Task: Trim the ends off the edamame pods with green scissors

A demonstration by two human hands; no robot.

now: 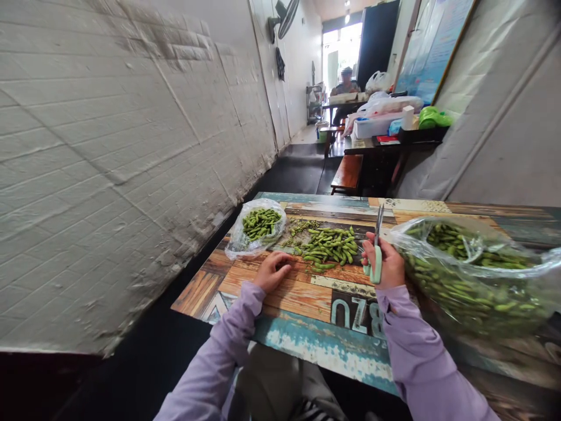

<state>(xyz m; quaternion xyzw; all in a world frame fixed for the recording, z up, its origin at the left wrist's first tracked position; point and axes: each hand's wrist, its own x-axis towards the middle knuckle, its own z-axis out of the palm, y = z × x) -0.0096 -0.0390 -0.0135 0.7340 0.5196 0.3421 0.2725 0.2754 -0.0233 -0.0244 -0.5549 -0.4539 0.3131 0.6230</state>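
Observation:
My right hand (389,262) is closed around the pale green handles of a pair of scissors (377,263), whose blades point up and away from me. Palm down on the table, my left hand (272,271) is empty, with its thumb and fingers apart. Between my hands and a little beyond them lies a loose pile of green soybean pods (331,245). Small trimmed bits (302,228) are scattered at the pile's left. An open clear plastic bag (234,244) of pods stands beyond my left hand. Right of my right hand sits a larger clear bag (464,304) full of pods.
The patterned wood-look table (289,301) stands near a white brick-textured wall (109,175) on the left. Farther off are a brown bench (347,172), a dark table loaded with bags and boxes, and a seated person (346,85). A fan (284,19) hangs on the wall.

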